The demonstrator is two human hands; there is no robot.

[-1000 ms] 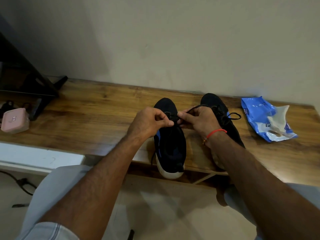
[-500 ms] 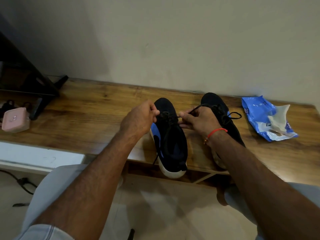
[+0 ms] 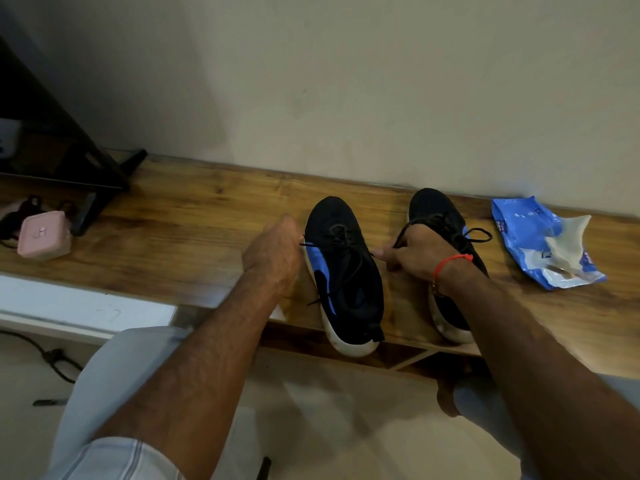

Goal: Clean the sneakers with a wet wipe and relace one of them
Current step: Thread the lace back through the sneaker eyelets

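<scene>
Two black sneakers with blue side panels and white soles stand side by side on the wooden bench (image 3: 194,244), toes toward the wall. The left sneaker (image 3: 346,271) has its black lace (image 3: 341,244) stretched taut across the eyelets. My left hand (image 3: 273,254) is to its left, pinching one lace end. My right hand (image 3: 417,254), with a red thread on the wrist, is to its right, pinching the other end. That hand covers part of the right sneaker (image 3: 440,216), whose lace loop lies out to the right.
A blue wet wipe pack (image 3: 540,244) with a white wipe sticking out lies at the bench's right end. A pink box (image 3: 43,235) and a black stand (image 3: 86,168) sit at the left. The sneaker heels overhang the front edge. A cable lies on the floor.
My hands have pulled apart, left hand going left and right hand going right, drawing the lace ends taut. The left sneaker is now uncovered between them.
</scene>
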